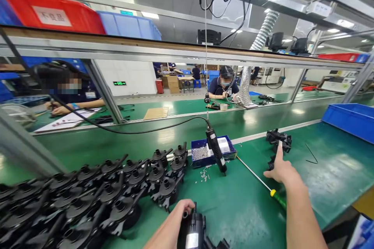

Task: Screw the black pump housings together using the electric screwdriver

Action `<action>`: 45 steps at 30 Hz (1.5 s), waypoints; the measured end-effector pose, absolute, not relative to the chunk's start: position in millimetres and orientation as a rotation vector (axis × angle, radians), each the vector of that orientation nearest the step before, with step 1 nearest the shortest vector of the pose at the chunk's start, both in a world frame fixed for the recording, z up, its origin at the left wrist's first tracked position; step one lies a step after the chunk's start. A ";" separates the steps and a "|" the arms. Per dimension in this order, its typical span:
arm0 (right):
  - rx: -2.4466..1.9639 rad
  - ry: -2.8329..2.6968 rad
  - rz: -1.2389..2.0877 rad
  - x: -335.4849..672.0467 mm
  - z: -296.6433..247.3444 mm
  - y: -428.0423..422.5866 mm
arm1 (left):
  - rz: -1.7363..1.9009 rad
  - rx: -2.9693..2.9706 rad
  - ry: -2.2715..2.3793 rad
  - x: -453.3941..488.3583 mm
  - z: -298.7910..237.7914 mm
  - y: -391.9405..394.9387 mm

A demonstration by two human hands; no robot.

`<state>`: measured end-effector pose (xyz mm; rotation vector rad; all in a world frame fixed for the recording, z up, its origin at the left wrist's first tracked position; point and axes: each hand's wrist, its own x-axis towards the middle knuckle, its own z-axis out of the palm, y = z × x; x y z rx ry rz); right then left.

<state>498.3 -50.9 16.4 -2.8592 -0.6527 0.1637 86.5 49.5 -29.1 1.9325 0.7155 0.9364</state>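
My left hand (181, 211) is wrapped round a black pump (196, 227) with a white label, low in the view. Off to the right, my right hand (282, 171) stretches over a small group of black plastic parts (279, 140). Its index finger reaches the parts and its thumb is spread away, with nothing gripped. An electric screwdriver (216, 149) hangs nose down above the green bench, between the hands. Beside my right forearm lies a long screwdriver (277, 197) with a green and yellow handle.
Rows of black pump housings (78, 206) cover the bench's left side. A blue tray (201, 161) holds small screws, with loose screws (205, 174) in front. A thin hex key (312, 155) and a blue bin (350, 120) are on the right. Co-workers sit beyond the frame.
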 end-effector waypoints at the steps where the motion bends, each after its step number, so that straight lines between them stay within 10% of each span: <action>1: -2.841 -0.662 0.199 504.8 12.7 -50.4 | 0.947 1.924 0.717 88.7 -28.7 50.7; 10: -1.970 -0.921 -0.202 412.3 34.0 -16.1 | 1.207 1.837 0.655 98.3 -38.3 38.5; 14: -1.424 -1.216 0.198 308.5 15.4 -8.0 | 1.305 1.733 0.644 109.6 -54.0 23.8; 27: -1.154 -1.280 0.426 275.4 -0.1 -25.9 | 1.316 1.450 0.597 100.7 -62.4 48.6; 35: -1.038 -1.144 1.181 285.1 15.9 -20.7 | 1.296 1.647 0.632 97.5 -65.7 50.7; 45: -1.066 -1.228 1.140 274.2 14.9 -18.5 | 1.254 1.793 0.619 95.5 -63.4 48.8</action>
